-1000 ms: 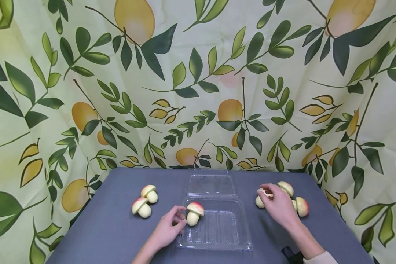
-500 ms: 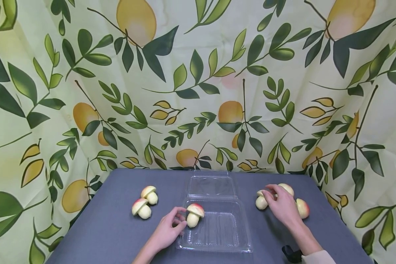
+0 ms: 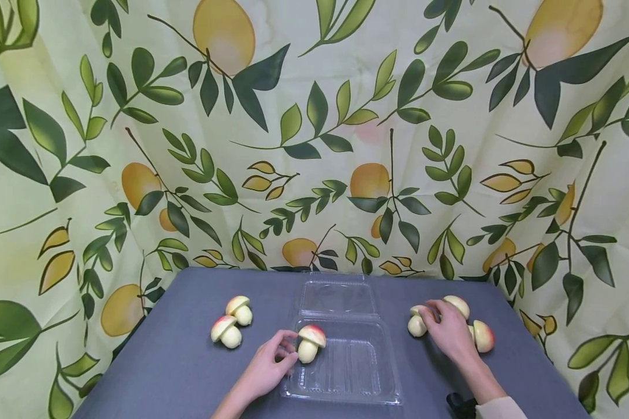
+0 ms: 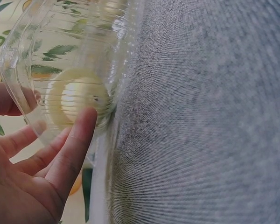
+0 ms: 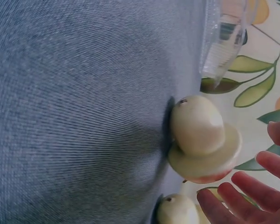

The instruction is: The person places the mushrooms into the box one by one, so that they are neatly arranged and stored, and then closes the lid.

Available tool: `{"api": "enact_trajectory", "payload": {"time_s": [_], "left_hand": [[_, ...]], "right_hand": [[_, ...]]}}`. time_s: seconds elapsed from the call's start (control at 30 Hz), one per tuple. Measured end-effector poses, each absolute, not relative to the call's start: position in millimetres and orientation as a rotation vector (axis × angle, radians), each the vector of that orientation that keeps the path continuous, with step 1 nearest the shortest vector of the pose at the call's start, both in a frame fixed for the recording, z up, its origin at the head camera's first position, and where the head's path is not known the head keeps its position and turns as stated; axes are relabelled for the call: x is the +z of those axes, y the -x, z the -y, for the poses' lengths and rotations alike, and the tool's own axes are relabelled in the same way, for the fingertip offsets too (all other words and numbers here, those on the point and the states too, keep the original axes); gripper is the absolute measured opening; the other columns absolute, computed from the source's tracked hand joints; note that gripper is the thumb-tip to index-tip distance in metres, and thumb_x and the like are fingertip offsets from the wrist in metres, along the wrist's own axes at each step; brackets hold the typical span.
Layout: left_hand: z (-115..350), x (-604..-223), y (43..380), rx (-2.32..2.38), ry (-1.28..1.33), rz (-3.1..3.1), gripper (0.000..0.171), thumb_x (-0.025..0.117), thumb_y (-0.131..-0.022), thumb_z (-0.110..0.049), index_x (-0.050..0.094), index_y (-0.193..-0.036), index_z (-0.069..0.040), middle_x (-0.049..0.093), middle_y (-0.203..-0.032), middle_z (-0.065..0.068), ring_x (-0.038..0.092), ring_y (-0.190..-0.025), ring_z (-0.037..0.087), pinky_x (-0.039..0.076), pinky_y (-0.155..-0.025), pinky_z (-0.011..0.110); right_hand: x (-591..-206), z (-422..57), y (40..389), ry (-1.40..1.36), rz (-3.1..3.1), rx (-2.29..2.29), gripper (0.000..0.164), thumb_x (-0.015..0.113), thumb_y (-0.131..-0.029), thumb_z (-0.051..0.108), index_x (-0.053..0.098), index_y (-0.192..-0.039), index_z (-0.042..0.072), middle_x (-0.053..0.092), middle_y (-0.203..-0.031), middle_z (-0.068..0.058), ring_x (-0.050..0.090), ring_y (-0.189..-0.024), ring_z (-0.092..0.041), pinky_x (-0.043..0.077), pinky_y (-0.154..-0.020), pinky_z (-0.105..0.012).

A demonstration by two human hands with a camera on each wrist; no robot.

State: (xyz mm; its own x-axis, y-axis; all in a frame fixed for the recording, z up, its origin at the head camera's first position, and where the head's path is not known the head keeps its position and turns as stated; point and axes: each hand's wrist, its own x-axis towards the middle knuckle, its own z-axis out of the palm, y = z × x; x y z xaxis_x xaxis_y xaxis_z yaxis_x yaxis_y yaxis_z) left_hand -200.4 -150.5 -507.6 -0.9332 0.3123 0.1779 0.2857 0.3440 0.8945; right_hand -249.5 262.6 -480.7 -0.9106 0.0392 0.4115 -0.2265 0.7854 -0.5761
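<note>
Loosely spread and empty, the right hand [image 3: 449,329], nearer of the two, is poised just right of a mushroom [image 3: 417,323] lying front to back on the counter [image 3: 168,361], contact hard to judge.

Container [image 3: 364,372]: right part of its floor is reachable from above; a mushroom [image 3: 310,345] takes up the left part. Left hand [image 3: 267,364] blocks the container's left wall, forearm shuts off the near-left approach. Lid [image 3: 338,298] lies back beyond the far edge, patterned curtain [image 3: 340,221] stands behind it. Lane of bare table [image 3: 400,352] right of the container, ending at three mushrooms [image 3: 417,327] with the right hand [image 3: 448,329] among them. Left of it, narrower lane before the mushroom pair [image 3: 228,334].
</note>
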Motion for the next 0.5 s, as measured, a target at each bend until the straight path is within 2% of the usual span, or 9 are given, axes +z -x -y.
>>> {"api": "enact_trajectory", "payload": {"time_s": [0.3, 0.5], "left_hand": [[150, -508, 200, 1.702, -0.567, -2.554, 0.035, 0.067, -0.096, -0.009, 0.055, -0.128, -0.001, 0.06, -0.099, 0.009, 0.066, -0.072, 0.015, 0.058, -0.059, 0.029], [151, -508, 199, 1.715, -0.556, -2.543, 0.035, 0.067, -0.096, -0.01, 0.056, -0.129, -0.004, 0.06, -0.1, 0.009, 0.065, -0.072, 0.011, 0.058, -0.06, 0.029]], "right_hand": [[-490, -267, 253, -0.071, 2.658, 0.95, 0.039, 0.064, -0.1, 0.021, 0.062, -0.123, -0.011, 0.064, -0.114, -0.027, 0.06, -0.107, -0.042, 0.048, -0.091, -0.058], [-495, -265, 256, -0.096, 2.626, 0.936, 0.037, 0.066, -0.098, 0.017, 0.063, -0.12, -0.012, 0.066, -0.11, -0.027, 0.06, -0.105, -0.042, 0.048, -0.088, -0.057]]}}
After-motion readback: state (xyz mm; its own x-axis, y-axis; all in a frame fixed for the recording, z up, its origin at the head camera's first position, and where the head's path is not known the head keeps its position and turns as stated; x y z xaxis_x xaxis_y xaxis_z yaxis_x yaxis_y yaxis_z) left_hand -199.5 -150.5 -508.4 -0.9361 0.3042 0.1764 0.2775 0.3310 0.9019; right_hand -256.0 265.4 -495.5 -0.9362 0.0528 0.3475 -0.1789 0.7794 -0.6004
